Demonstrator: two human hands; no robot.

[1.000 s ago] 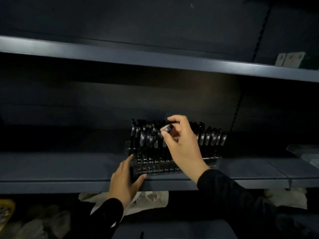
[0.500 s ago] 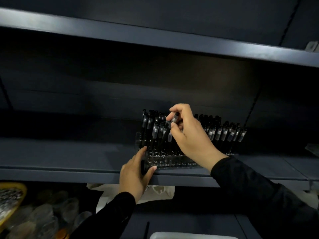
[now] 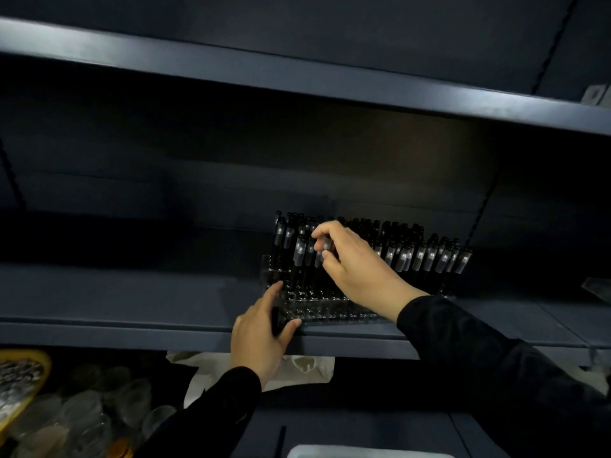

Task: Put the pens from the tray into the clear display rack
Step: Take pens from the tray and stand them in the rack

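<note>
- A dark grey metal shelf [image 3: 132, 292] crosses the middle of the frame, its front lip running from left to right.
- A second shelf [image 3: 231, 66] of the same colour slants across the upper part of the frame.
- A yellow-rimmed basket [image 3: 23, 378] sits at the lower left, partly cut off by the edge.
- Clear plastic cups [image 3: 82, 421], blurred, lie just right of the basket.
- A crumpled white plastic bag [image 3: 297, 368] hangs under the middle shelf, at lower centre.
- A pale bracket-like piece [image 3: 596, 94] shows at the upper right edge, too small to identify.
</note>
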